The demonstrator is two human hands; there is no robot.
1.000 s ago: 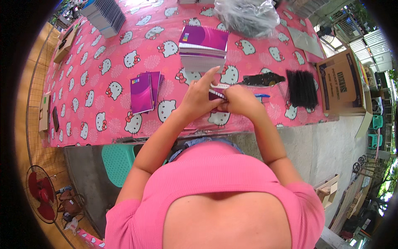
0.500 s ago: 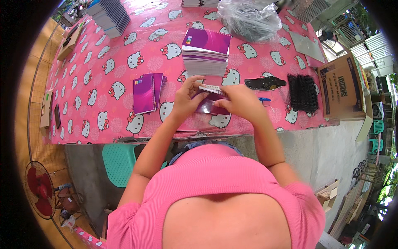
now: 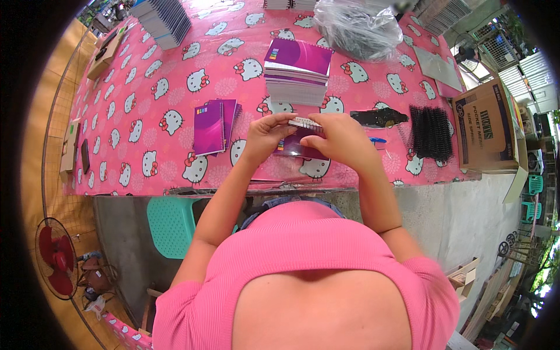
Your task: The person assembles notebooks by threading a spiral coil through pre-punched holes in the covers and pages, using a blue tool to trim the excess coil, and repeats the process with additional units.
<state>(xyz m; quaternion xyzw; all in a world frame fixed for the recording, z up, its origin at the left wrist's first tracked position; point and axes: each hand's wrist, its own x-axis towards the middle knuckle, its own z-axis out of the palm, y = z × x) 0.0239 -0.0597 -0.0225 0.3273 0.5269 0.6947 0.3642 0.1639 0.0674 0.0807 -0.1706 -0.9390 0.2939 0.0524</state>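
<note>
Both my hands grip a small purple-covered notebook (image 3: 304,142) at the table's near side, its white punched page edge turned up at the top. My left hand (image 3: 265,137) pinches its left corner with thumb and fingers. From the right, my right hand (image 3: 344,139) closes on the same edge, thumb across the cover. The fingers partly hide the binding edge. Beyond the hands rises a stack of purple notebooks (image 3: 298,55). A few more purple notebooks (image 3: 208,131) lie overlapping to the left. Black spiral coils (image 3: 430,134) sit in a bunch at the right.
A black flat piece (image 3: 379,118) and a blue pen (image 3: 378,140) lie right of my hands. A cardboard box (image 3: 484,128) stands at the right edge. Farther back are a clear plastic bag (image 3: 359,32) and a tall notebook stack (image 3: 160,23). A green stool (image 3: 171,227) stands below the table.
The fingers of my left hand have drawn in closer along the notebook's top edge. My right hand has shifted slightly over the binding. The whole view has turned a little.
</note>
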